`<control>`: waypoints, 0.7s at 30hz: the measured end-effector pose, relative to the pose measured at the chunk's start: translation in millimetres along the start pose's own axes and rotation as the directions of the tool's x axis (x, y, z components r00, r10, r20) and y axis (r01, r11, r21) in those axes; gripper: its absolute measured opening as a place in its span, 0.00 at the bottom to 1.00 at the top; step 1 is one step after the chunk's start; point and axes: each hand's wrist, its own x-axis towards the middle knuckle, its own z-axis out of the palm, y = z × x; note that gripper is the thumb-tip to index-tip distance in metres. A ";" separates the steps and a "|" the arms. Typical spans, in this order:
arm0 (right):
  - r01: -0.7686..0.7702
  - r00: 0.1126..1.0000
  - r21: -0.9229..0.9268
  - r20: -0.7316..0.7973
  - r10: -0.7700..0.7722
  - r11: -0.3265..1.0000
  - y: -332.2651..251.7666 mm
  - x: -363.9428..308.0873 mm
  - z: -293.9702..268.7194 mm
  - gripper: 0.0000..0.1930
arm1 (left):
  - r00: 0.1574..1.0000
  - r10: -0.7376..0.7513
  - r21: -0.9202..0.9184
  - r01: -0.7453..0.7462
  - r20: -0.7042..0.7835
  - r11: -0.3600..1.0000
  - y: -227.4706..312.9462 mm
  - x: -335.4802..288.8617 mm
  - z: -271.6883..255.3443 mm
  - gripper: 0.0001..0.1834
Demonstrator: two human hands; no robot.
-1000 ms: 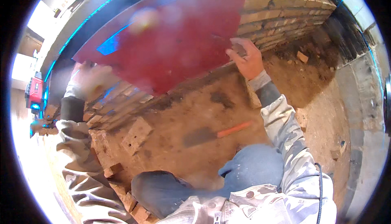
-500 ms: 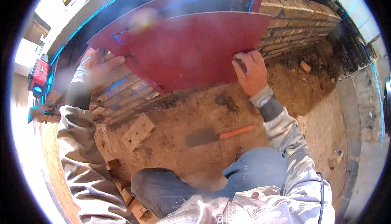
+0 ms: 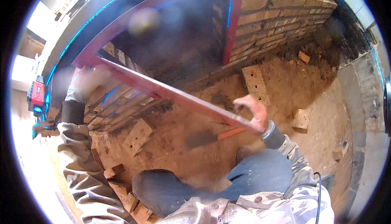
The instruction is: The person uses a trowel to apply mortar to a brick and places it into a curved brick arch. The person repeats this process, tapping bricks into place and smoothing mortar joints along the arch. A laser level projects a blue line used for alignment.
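Note:
A red metal door point(image 3: 179, 97) stands swung out from its red frame point(image 3: 234, 28), and I see it nearly edge-on. My right hand point(image 3: 256, 112) is at the free end of the door, thumb and fingers curled round its edge. By the lower left corner of the frame, near the hinged side, is my left hand point(image 3: 87, 81); a blurred patch covers its fingers. Through the frame the dark opening shows. Beneath the door's free end lies a tool with an orange handle point(image 3: 231, 133) and a dark flat blade point(image 3: 200, 140).
Low brick walls point(image 3: 281, 16) run on both sides of the frame. Loose bricks point(image 3: 138, 136) lie on the dirt floor, one holed brick point(image 3: 255, 81) beyond my right hand. A red laser level point(image 3: 37, 97) at the left casts blue lines. My knees point(image 3: 260, 171) are close below.
The door has swung out of its frame toward me, with my right hand moving nearer and down at its edge. My left hand stays by the frame's left corner, slightly lower in view.

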 end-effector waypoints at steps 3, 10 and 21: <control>0.063 0.982 -0.039 0.181 -0.055 0.997 -3.9 -3.3 9.1 0.36 | 1.000 -0.012 -0.001 0.012 -0.006 1.000 -9.1 -2.4 1.5 0.14; -0.195 0.926 -0.273 0.265 0.269 0.942 38.6 -33.2 34.1 0.27 | 0.998 -0.067 -0.092 0.065 -0.018 0.994 -40.5 -9.6 7.3 0.15; 0.019 0.564 -0.647 0.637 0.526 0.762 165.8 -155.1 38.6 0.30 | 0.991 0.110 0.362 -0.076 -0.075 0.929 -20.5 -14.4 -3.0 0.14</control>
